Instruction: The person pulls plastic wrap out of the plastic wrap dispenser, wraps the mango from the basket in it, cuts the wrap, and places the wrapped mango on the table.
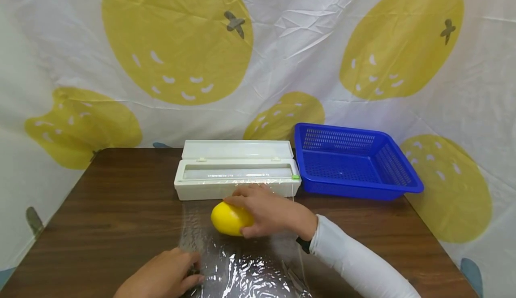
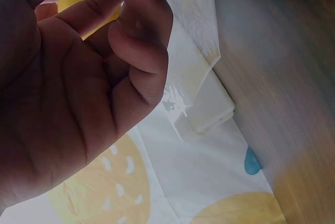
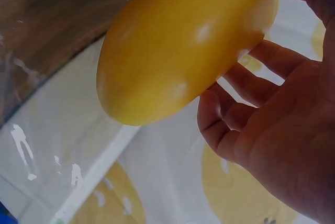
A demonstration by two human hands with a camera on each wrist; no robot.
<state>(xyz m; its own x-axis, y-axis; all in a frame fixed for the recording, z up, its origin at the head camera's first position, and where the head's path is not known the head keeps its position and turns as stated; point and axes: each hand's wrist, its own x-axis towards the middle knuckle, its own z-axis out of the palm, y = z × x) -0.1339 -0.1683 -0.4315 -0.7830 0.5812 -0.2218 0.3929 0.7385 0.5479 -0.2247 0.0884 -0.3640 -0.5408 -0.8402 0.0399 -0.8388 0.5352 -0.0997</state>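
Observation:
A smooth yellow oval fruit [image 1: 230, 218] is in my right hand [image 1: 264, 210], gripped from its right side with fingers over the top and thumb at the near side. The right wrist view shows the fruit [image 3: 183, 41] large, with the fingertips [image 3: 212, 111] against it. Beneath it, clear plastic wrap [image 1: 242, 271] stretches from a white wrap dispenser [image 1: 238, 191] toward me. My left hand [image 1: 163, 273] lies by the wrap's left edge, fingers loosely bent and thumb apart from them. In the left wrist view the left palm [image 2: 68, 93] shows nothing in it.
The dispenser's lid [image 1: 238, 149] is raised, with a roll inside and a green slider [image 1: 296, 177] at its right end. A blue perforated basket [image 1: 359, 188] stands to the right. Behind the brown table [image 1: 121, 208] hangs a lemon-print cloth [image 1: 294, 65].

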